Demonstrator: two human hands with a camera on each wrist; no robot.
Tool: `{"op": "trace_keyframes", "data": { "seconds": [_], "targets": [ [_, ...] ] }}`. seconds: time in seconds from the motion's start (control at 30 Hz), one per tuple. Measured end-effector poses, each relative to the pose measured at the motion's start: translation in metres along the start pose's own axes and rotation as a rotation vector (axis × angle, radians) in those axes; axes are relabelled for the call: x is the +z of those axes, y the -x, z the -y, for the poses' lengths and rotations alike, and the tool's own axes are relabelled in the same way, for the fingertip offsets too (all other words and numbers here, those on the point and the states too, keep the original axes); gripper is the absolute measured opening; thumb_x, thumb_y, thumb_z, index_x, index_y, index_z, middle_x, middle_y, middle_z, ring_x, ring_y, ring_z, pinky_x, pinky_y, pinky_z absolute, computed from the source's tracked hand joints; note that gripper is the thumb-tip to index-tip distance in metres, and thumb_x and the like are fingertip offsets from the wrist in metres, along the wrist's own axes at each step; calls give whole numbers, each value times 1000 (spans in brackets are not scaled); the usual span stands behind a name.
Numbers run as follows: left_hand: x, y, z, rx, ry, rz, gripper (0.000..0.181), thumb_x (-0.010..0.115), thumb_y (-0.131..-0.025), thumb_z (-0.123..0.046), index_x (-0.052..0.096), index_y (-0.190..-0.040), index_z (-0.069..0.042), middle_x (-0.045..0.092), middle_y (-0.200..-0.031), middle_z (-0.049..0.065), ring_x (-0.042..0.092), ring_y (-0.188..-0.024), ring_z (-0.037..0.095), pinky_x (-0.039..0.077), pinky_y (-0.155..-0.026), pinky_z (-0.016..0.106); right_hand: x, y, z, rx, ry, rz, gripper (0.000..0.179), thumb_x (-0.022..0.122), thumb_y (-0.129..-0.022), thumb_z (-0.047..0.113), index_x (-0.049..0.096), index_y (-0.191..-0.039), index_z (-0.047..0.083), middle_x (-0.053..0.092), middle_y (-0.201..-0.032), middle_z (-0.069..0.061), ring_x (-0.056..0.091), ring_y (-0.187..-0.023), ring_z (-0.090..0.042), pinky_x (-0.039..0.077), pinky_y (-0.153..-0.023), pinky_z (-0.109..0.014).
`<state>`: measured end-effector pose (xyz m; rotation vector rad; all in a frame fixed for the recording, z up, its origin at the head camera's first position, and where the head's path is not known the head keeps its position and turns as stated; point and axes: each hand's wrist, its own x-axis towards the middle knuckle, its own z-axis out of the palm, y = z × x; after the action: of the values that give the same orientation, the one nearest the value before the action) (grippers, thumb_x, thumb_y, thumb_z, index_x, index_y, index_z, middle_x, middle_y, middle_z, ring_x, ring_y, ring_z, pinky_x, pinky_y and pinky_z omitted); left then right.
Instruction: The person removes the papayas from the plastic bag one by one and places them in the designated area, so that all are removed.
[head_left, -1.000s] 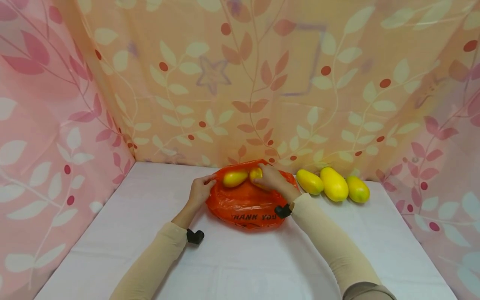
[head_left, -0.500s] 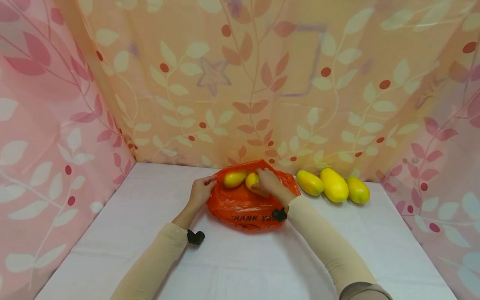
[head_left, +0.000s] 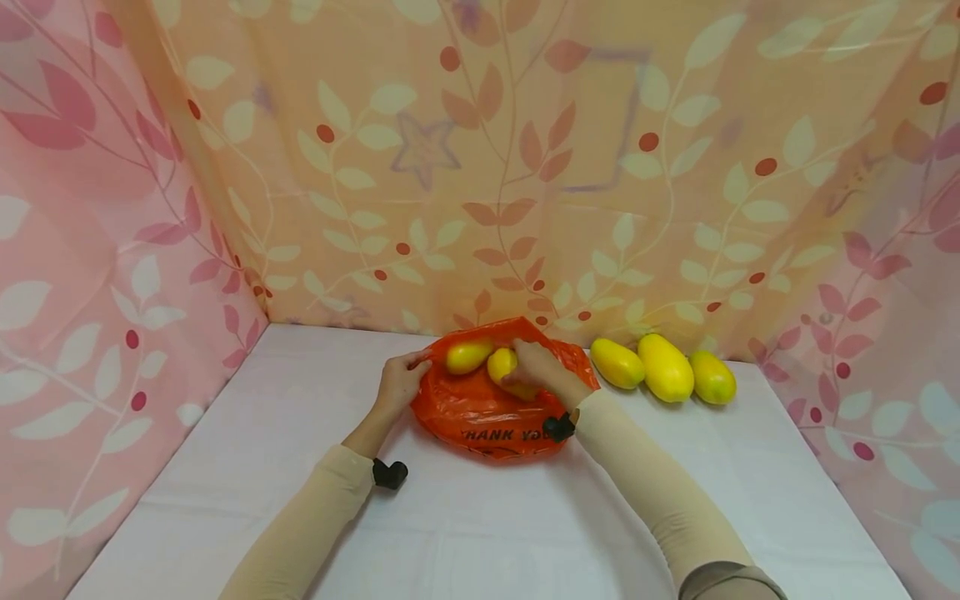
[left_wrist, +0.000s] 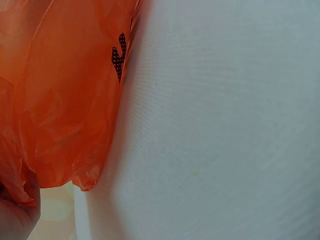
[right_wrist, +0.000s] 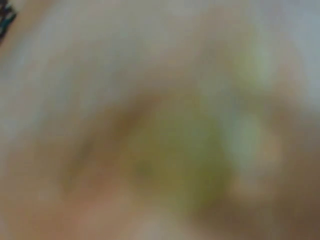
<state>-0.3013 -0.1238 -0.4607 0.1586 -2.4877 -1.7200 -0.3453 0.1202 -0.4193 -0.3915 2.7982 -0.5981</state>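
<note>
A red plastic bag [head_left: 480,414] printed with THANK YOU lies with its mouth spread wide. My left hand [head_left: 397,386] pinches the left edge of that mouth. Inside the bag, toward the left, rests one yellow mango [head_left: 467,357]. Beside it my right hand [head_left: 545,368] reaches in and grips a second yellow mango [head_left: 501,363], whose right part the fingers hide. In the left wrist view, thumb and fingers hold a fold of the bag [left_wrist: 70,110]. The right wrist view is a blur of yellow-green.
Right of the bag, three more yellow mangoes [head_left: 665,368] lie side by side near the back of the white-covered table [head_left: 465,525]. A leaf-patterned curtain [head_left: 510,167] rises directly behind, with pink patterned cloth [head_left: 90,275] at both sides.
My right hand has moved slightly left and down inside the bag with its mango, bringing more of that fruit into sight. The left hand keeps its place at the edge.
</note>
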Motion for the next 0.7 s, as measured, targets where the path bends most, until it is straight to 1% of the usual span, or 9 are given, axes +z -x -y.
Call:
{"op": "trace_keyframes", "data": {
  "seconds": [0.07, 0.17, 0.2, 0.3, 0.37, 0.43, 0.53, 0.6, 0.7],
  "targets": [
    [0, 0, 0, 2, 2, 0, 34, 59, -96, -14, 64, -128, -3, 67, -120, 20, 45, -58, 11, 39, -52, 19, 0, 1, 0, 13, -43, 12, 73, 77, -84, 31, 42, -143, 7, 57, -130, -14, 53, -113, -30, 44, -107, -47],
    [1, -1, 1, 1, 7, 5, 33, 59, -96, -14, 64, -128, -4, 66, -123, 19, 50, -67, 15, 39, -54, 18, 0, 2, -1, 22, -82, 25, 75, 77, -83, 32, 41, -145, 8, 55, -134, -12, 51, -116, -30, 42, -108, -47],
    [1, -1, 1, 0, 9, 7, 33, 59, -97, -14, 64, -128, -4, 66, -125, 19, 52, -72, 17, 40, -55, 18, -1, 3, 0, 14, -80, 24, 75, 77, -83, 33, 42, -144, 8, 56, -132, -12, 51, -115, -29, 43, -107, -47],
    [0, -2, 2, -1, 3, 9, 33, 59, -97, -15, 64, -128, -4, 65, -128, 17, 57, -92, 21, 43, -64, 16, -5, 4, 1, -13, -66, 14, 71, 78, -83, 33, 45, -140, 8, 58, -126, -11, 54, -110, -28, 47, -102, -45],
    [0, -2, 2, -2, 1, 11, 33, 58, -97, -15, 64, -128, -4, 64, -130, 17, 58, -100, 24, 47, -69, 18, -10, 6, 4, -29, -58, 5, 69, 78, -82, 33, 46, -138, 8, 59, -124, -10, 55, -107, -27, 49, -100, -44],
    [-1, -3, 2, -2, -5, 9, 33, 58, -98, -16, 64, -128, -4, 63, -131, 17, 58, -107, 24, 49, -76, 18, -15, 8, 7, -38, -54, -6, 68, 78, -82, 33, 47, -137, 8, 60, -123, -10, 56, -105, -27, 50, -98, -43],
    [0, -2, 2, -10, 1, 15, 34, 58, -98, -15, 63, -129, -3, 63, -131, 17, 58, -106, 26, 50, -74, 18, -22, 13, 12, -53, -36, -19, 69, 78, -82, 34, 47, -137, 8, 60, -122, -10, 57, -103, -27, 52, -95, -43],
    [0, -3, 2, -10, 1, 13, 34, 58, -98, -15, 64, -128, -3, 63, -131, 17, 58, -105, 25, 48, -72, 16, -26, 17, 15, -60, -20, -28, 70, 78, -82, 35, 46, -137, 7, 60, -121, -11, 57, -102, -27, 52, -93, -42],
    [0, -3, 1, -6, 1, 11, 33, 58, -97, -15, 64, -128, -3, 63, -131, 17, 57, -104, 25, 47, -71, 18, -33, 25, 18, -60, -12, -35, 73, 78, -81, 36, 44, -139, 7, 60, -123, -12, 57, -103, -28, 53, -93, -42]
  ]
}}
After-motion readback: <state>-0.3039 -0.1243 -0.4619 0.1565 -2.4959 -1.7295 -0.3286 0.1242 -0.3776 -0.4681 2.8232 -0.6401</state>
